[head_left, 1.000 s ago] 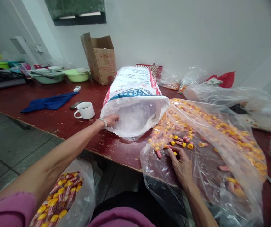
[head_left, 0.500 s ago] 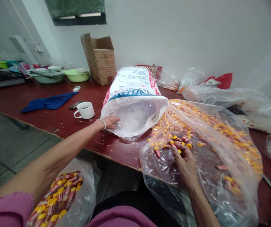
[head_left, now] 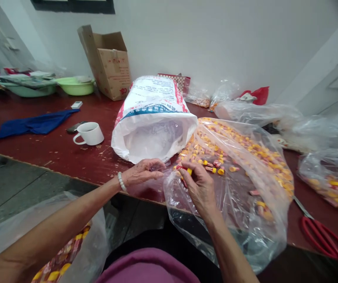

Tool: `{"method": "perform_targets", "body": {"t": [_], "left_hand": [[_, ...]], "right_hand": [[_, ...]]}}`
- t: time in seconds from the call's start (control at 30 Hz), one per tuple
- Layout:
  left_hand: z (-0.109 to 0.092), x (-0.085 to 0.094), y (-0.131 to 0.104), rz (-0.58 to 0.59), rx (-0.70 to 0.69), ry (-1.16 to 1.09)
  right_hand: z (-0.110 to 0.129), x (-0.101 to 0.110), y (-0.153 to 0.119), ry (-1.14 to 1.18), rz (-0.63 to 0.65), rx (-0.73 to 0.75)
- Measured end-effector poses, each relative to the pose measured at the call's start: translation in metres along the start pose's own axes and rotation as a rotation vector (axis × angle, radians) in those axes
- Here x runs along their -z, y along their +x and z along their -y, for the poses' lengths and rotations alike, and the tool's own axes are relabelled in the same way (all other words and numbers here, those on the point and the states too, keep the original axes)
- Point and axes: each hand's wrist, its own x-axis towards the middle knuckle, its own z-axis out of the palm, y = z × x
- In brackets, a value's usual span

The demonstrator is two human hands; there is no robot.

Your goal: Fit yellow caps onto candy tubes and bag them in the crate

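Just in front of the white sack's mouth, my left hand (head_left: 145, 171) pinches a small clear plastic piece (head_left: 156, 167), whose exact shape I cannot make out. Facing it, my right hand (head_left: 200, 186) grips a small red-labelled tube with a yellow cap (head_left: 183, 168) between thumb and fingers. The printed white sack (head_left: 154, 94) lies on its side with its opening towards me, and clear pieces show inside. Under my right hand spreads a big transparent bag (head_left: 230, 208), holding many more yellow-capped tubes (head_left: 254, 146).
Scissors with red handles (head_left: 318, 232) lie on the right of the red table (head_left: 53, 153). A white mug (head_left: 90, 134), a blue cloth (head_left: 30, 125) and an open carton (head_left: 114, 68) are at left. Below the edge hangs a bag of filled tubes (head_left: 65, 255).
My left hand has come away from the sack's rim to the right, now with a clear piece. My right hand has lifted a yellow-capped tube from the pile and moved left. The view has shifted right.
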Motion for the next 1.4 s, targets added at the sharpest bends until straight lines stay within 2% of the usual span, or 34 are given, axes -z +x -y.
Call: {"method": "perform_targets", "body": {"t": [0.1,0.2,0.33,0.4,0.47,0.53,0.57,0.63,0.7,0.77,0.87,1.0,1.1,1.2,1.3,1.4], "left_hand": [[-0.002,-0.027,-0.002,0.074,0.011,-0.236],[-0.003,-0.045,-0.001,0.112,0.025,-0.367],[-0.005,-0.059,0.002,0.188,0.113,-0.520],[-0.006,-0.062,0.002,0.194,0.123,-0.570],[-0.006,-0.064,0.002,0.171,0.119,-0.597],[-0.009,-0.064,0.001,0.153,0.130,-0.575],[-0.011,-0.064,0.000,0.155,0.143,-0.531],[-0.015,-0.067,-0.002,0.141,0.151,-0.385],[-0.020,-0.073,-0.004,0.095,0.122,-0.218],[-0.022,-0.081,-0.007,0.047,0.090,-0.101],[-0.016,-0.090,-0.009,0.033,0.135,-0.106],[-0.005,-0.085,-0.011,0.031,0.231,-0.394],[-0.003,-0.072,-0.013,-0.016,0.234,-0.538],[-0.005,-0.064,-0.014,-0.032,0.264,-0.584],[-0.005,-0.065,-0.013,-0.048,0.273,-0.568],[-0.006,-0.071,-0.011,-0.051,0.243,-0.479]], "right_hand": [[0.001,0.001,-0.003,-0.076,0.117,0.112],[0.003,0.004,-0.007,-0.105,0.180,0.132],[0.011,0.010,-0.009,-0.123,0.292,0.095],[0.014,0.014,-0.008,-0.029,0.318,0.014],[0.015,0.019,-0.004,0.118,0.242,-0.114],[0.012,0.020,0.001,0.191,0.082,-0.234],[0.009,0.019,0.003,0.182,-0.002,-0.266],[0.002,0.013,0.004,0.096,-0.124,-0.242],[-0.006,0.002,0.000,0.002,-0.126,-0.159],[-0.013,-0.009,-0.006,-0.083,-0.072,-0.081],[-0.028,-0.009,-0.007,-0.199,0.007,-0.015],[-0.066,0.025,0.015,-0.502,-0.020,-0.112],[-0.102,0.052,0.029,-0.606,-0.030,-0.185],[-0.126,0.064,0.030,-0.647,0.007,-0.219],[-0.124,0.063,0.023,-0.628,0.030,-0.231],[-0.090,0.060,0.013,-0.536,0.034,-0.206]]}}
